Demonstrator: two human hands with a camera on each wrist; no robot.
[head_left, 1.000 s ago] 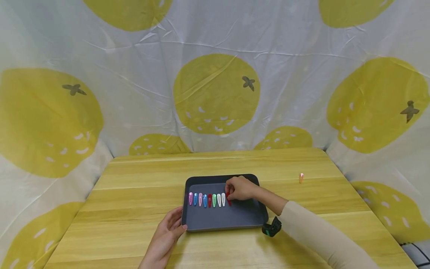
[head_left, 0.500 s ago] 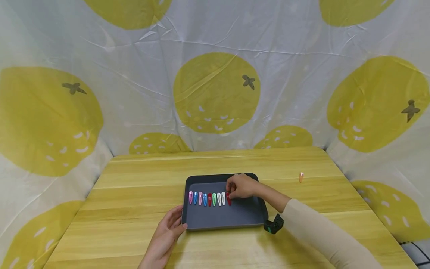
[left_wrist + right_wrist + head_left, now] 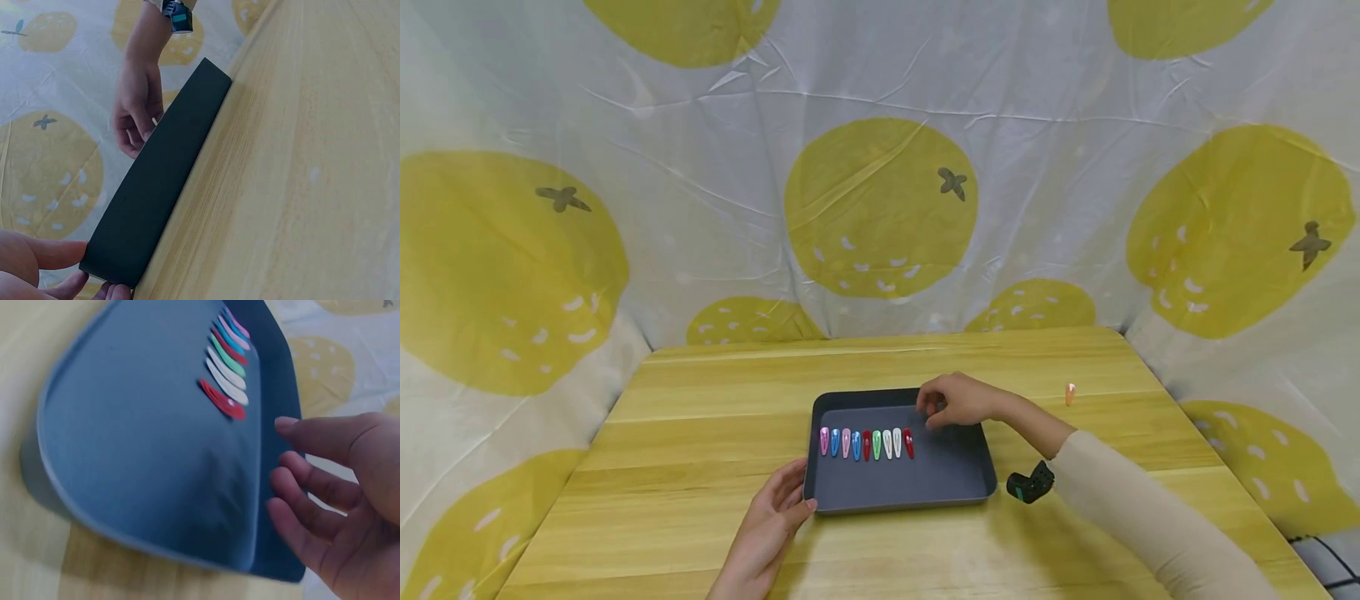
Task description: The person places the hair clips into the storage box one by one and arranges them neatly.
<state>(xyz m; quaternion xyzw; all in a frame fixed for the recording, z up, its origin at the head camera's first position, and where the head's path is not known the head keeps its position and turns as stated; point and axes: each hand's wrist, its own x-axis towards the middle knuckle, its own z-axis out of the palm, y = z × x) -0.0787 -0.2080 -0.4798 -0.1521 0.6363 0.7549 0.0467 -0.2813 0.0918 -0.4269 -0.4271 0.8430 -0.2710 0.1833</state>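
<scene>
A dark grey baking tray (image 3: 887,487) lies on the wooden table, with my left hand (image 3: 771,518) gripping its near left corner, thumb at the rim and fingers against the outer side. Several snap hair clips stand in a row inside: pink, blue, red, a green clip (image 3: 876,445) and white ones. At the right end of the row lies a red hair clip (image 3: 222,400). My right hand (image 3: 961,400) hovers over the tray's far right part, fingers loosely bent with nothing between them, apart from the red clip in the right wrist view.
An orange hair clip (image 3: 1071,394) lies on the table (image 3: 700,433) to the right beyond the tray. A black wrist-worn device (image 3: 1031,482) hangs below the right forearm. Lemon-patterned cloth (image 3: 880,208) surrounds the table at the back and sides.
My right hand has let go of the red hair clip at the row's right end and lifted away to the right and back. The left hand keeps its place at the tray.
</scene>
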